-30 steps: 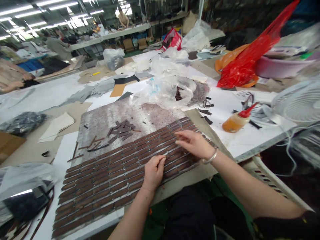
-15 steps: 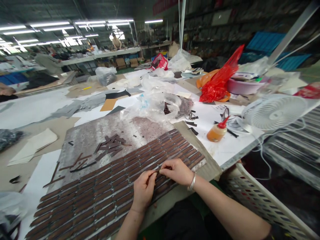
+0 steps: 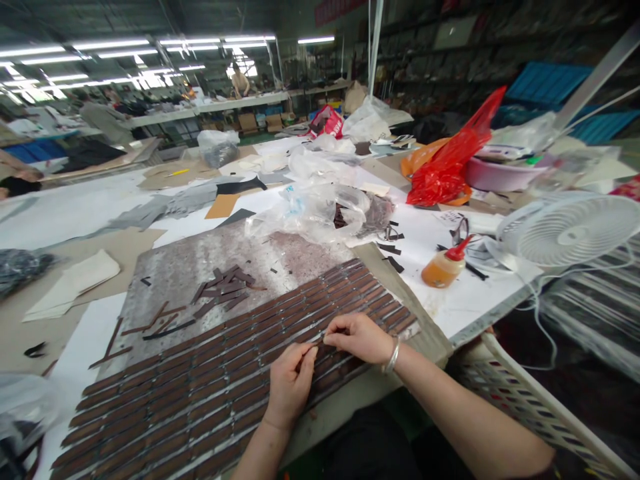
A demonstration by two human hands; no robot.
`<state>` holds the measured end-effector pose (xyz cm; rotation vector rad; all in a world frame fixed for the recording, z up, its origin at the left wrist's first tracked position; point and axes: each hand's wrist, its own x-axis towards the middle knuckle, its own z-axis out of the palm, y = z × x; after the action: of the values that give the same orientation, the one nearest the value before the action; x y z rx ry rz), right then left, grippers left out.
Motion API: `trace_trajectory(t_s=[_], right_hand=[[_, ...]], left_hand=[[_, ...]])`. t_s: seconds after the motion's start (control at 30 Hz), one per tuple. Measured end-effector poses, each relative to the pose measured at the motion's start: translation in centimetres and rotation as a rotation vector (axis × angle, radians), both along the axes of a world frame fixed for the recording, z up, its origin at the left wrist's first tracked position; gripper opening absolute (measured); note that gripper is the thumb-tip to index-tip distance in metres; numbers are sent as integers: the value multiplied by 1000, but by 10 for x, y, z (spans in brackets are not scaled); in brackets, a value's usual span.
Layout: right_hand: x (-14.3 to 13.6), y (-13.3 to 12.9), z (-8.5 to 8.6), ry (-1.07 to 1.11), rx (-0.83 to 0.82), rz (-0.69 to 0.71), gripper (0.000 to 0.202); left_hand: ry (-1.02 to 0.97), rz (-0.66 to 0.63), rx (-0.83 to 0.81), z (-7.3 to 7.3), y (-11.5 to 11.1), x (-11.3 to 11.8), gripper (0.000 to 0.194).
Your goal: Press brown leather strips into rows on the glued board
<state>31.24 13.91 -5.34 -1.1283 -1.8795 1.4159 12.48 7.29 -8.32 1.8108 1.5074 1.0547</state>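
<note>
Rows of brown strips [image 3: 200, 373] with pale edges lie side by side across a stained board [image 3: 165, 267]. Over the right half of these rows, my left hand [image 3: 291, 381] and my right hand [image 3: 361, 339] are close together, thumbs and forefingers pinched. A thin brown strip seems to span the small gap between the fingertips, mostly covered by them. A silvery bangle [image 3: 393, 355] circles my right wrist. Beyond the rows is a loose heap of short dark brown strips [image 3: 225, 285], with several thinner strips [image 3: 160, 320] to its left.
An orange glue bottle [image 3: 443, 268] with a red cap stands at right, near a white fan [image 3: 573, 233]. Clear plastic bags [image 3: 310, 212] and a red bag [image 3: 450, 167] lie farther back. A white basket [image 3: 525, 400] is below the table edge. Other people are in the background.
The view has shifted slightly, so most things sit a little farther right. Both hands keep their pinch over the same rows, with only slight finger movement.
</note>
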Motion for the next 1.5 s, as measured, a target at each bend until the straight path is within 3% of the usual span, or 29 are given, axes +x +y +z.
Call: trace_trajectory(t_s=[0.13,0.3,0.5,0.7,1.5], right_hand=[[36,41,13,-201,129,-86,16],[79,103,27,-473,107,-226,22],[83,141,32,-699,102,-178,21],[70,155,26,-868,83,-77,17],[52,158,27,-1189,182,-57,28]], left_hand=[[9,4,15,1,1,1,16],[13,-3,27,4,1,3,14],[5,-3,34,6,1,5,13],[6,-14,19,2,1,3,12],[42,-41,-4,5,1,3,12]])
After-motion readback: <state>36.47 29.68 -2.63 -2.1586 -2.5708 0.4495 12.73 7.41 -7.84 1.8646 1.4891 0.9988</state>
